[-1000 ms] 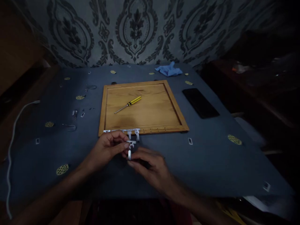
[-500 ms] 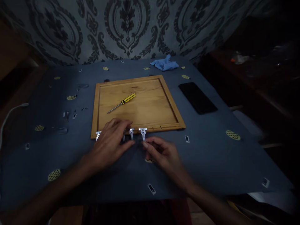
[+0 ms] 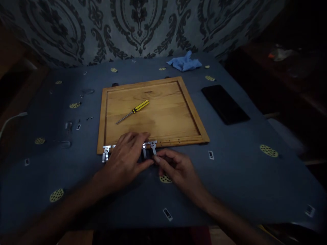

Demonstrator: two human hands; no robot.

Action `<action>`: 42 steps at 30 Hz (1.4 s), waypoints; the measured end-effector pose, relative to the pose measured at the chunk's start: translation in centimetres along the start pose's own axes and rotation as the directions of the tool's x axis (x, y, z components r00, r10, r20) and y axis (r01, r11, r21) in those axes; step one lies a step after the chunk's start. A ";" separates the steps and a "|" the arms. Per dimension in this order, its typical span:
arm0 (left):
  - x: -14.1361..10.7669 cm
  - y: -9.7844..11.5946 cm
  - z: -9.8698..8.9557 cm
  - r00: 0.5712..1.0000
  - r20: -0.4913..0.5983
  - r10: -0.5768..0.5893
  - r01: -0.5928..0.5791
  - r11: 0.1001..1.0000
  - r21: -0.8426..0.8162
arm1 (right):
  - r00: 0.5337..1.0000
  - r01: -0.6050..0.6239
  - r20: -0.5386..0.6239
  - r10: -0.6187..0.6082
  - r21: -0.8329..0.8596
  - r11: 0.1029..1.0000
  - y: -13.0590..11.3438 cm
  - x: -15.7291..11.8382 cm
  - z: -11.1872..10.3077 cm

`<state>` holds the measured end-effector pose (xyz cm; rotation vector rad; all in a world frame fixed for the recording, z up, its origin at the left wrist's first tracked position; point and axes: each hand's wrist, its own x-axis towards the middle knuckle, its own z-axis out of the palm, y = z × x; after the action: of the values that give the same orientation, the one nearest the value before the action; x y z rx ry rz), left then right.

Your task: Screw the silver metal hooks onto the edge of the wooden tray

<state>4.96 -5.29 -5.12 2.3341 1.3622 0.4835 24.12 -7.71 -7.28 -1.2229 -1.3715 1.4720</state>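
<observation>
"What is the surface?"

"A table [image 3: 230,177] under a dark blue cover, printed with yellow ovals and small labels. Taking the wooden panel [image 3: 158,112] as the clock's centre: black phone [image 3: 225,104] flat at three, blue cloth [image 3: 184,62] crumpled at one, screws [image 3: 90,118] loose at nine. Beside them are shiny bits [image 3: 68,126], too dim to identify. The white cable [image 3: 12,119] lies farther out at nine."

"And on the panel?"

"A screwdriver [image 3: 133,111], yellow and black handle towards two, tip towards eight."

"The room?"

"Dim. Patterned fabric [image 3: 140,27] hangs behind the table at twelve. Dark furniture [image 3: 288,78] stands past the table at three, with small clutter on it, unclear from here."

"State of the hands?"

"Right hand [image 3: 176,166]: nearly closed, thumb and finger pinching the lower end of a metal bracket [image 3: 153,147]. Left hand [image 3: 125,154]: palm down, partly open, fingers curved over the row, thumb apart from them. Whether its fingertips press on anything, I cannot tell."

"Where is that bracket?"

"At six, its crosspiece up against the panel's near edge. Other brackets [image 3: 106,149] line that edge towards seven, partly hidden by the left hand. Small holes [image 3: 169,140] show in the frame towards five."
</observation>
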 end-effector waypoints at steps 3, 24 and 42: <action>0.0 0.2 0.0 1.000 0.002 0.017 -0.017 1.000 -0.018 | 1.000 -0.005 0.022 0.006 -0.007 1.000 0.2 0.0 0.0; 0.3 0.7 -0.3 1.000 0.013 -0.003 0.003 1.000 0.018 | 0.989 -0.102 0.105 0.101 0.007 0.995 -0.3 0.4 -0.2; 0.1 0.7 -1.0 0.996 0.063 -0.069 0.076 0.991 -0.108 | 0.984 -0.125 0.128 0.123 0.003 0.992 0.1 0.6 -0.3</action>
<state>5.03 -5.36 -3.91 2.1853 1.3530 0.4519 24.28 -7.10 -7.41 -1.2445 -1.3896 1.6678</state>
